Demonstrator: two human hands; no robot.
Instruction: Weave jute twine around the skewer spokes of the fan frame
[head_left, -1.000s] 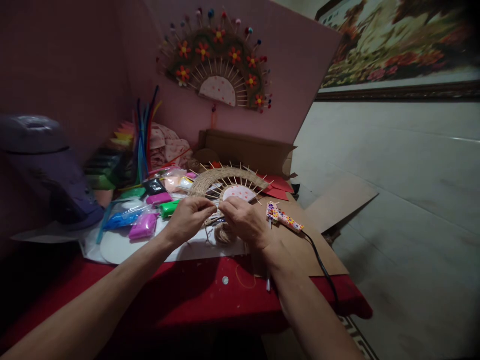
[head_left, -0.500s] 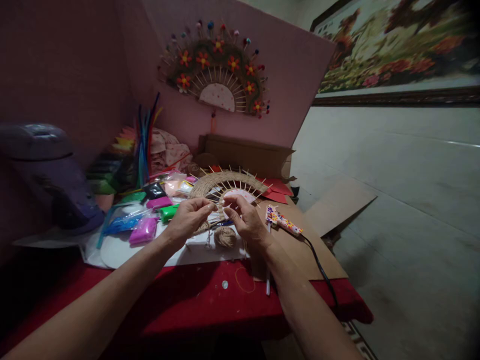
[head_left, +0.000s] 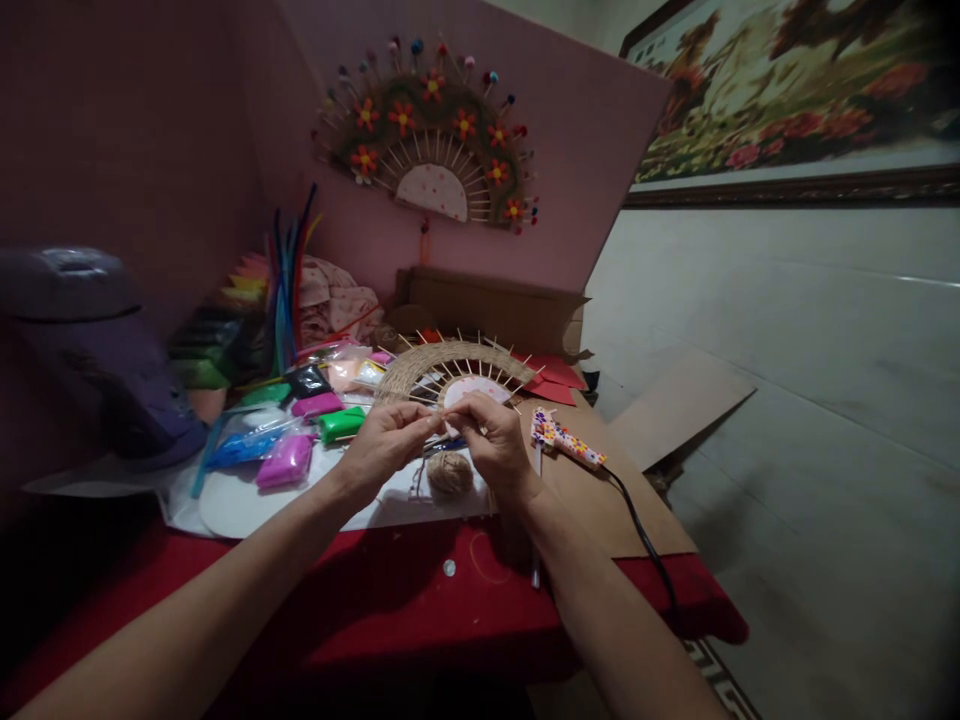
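Observation:
The fingertips of my left hand (head_left: 395, 437) and my right hand (head_left: 491, 440) meet in a pinch over the table. What they pinch is too small to make out. Just behind them lies a fan-shaped frame (head_left: 420, 366) of thin sticks, wrapped with brown twine along its arc. A pale spotted half-circle (head_left: 472, 388) forms its centre, partly covered by my right hand. Below my fingers sits a ball of brown twine (head_left: 450, 474). To the right of my right hand, a flower-patterned glue gun (head_left: 564, 438) rests on cardboard.
Packs of coloured clay (head_left: 289, 462) lie at the left, near a purple container (head_left: 97, 350). A finished fan (head_left: 433, 190) with orange flowers stands behind. The glue gun's black cord (head_left: 637, 520) runs over the cardboard (head_left: 600, 510) to the edge of the red tablecloth (head_left: 390, 600).
My hands have come together: the right fingers have closed and moved left to meet the left fingertips. The view has shifted slightly.

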